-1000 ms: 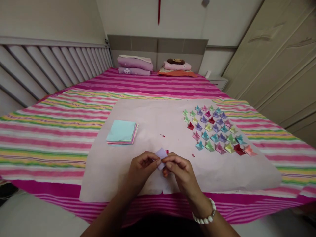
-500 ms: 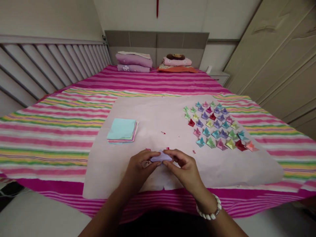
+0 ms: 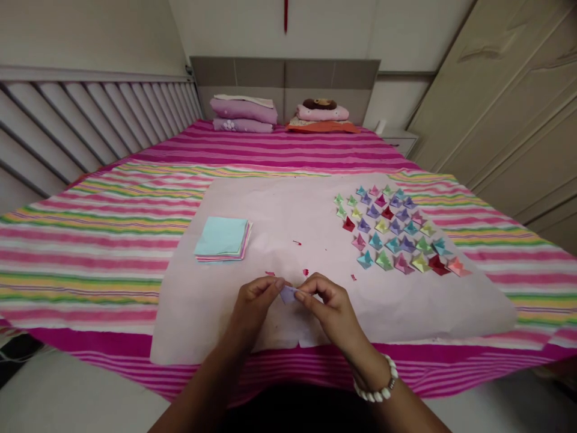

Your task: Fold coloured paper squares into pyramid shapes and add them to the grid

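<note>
My left hand (image 3: 256, 300) and my right hand (image 3: 327, 307) meet over the near edge of a pale pink sheet (image 3: 279, 222) on the bed. Both pinch a small folded lilac paper (image 3: 288, 294) between their fingertips. Most of the paper is covered by my fingers. A white bead bracelet (image 3: 376, 391) circles my right wrist. To the left lies a stack of square coloured papers (image 3: 222, 239) with a light blue one on top. At the right, several small folded paper shapes (image 3: 396, 234) in many colours stand in rows.
The bed carries a pink, green and yellow striped cover (image 3: 112, 240). Folded bedding (image 3: 246, 113) and a pillow (image 3: 323, 117) sit at the headboard. A slatted rail (image 3: 90, 120) runs along the left, cupboard doors (image 3: 509, 102) along the right. Tiny red scraps (image 3: 297, 243) dot the sheet.
The lilac paper looks smaller now and sits lower between my fingertips. Both hands have stayed near the sheet's front edge, fingers working on it.
</note>
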The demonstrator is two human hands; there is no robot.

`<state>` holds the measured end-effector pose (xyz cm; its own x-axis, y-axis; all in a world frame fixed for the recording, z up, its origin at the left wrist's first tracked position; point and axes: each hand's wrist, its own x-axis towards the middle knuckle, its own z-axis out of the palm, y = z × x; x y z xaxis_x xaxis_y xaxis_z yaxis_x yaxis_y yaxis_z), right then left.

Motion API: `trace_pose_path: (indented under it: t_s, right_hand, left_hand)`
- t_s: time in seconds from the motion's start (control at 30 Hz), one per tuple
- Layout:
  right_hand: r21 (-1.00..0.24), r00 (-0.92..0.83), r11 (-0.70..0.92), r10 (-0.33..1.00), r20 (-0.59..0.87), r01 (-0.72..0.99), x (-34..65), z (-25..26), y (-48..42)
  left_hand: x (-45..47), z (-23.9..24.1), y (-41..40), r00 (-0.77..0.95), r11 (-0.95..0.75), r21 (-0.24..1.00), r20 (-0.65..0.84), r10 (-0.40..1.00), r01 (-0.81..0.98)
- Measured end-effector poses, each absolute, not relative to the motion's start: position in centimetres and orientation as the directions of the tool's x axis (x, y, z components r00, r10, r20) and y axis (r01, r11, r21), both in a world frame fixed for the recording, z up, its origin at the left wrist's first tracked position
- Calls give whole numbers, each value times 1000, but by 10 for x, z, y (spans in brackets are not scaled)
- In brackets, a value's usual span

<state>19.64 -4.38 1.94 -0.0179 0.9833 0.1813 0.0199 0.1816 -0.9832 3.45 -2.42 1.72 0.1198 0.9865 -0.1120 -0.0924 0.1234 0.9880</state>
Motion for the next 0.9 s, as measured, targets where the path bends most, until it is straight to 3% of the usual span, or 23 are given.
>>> trace_pose_path:
  t_s: [0.17,0.37,0.9]
  right_hand:
    - [-982,35,13,999,7,-187,193,12,-42]
    - [-963,4,-18,1000,-20,-267,190,16,-44]
    - [-903,-191,-208,971,-144,-376,196,24,-44]
  left_hand:
    - [43,10,-29,202,212,934,-157,967,-287]
    - [42,8,-29,174,257,896,-205,963,-363]
    - [30,13,-24,378,267,922,-150,914,-281]
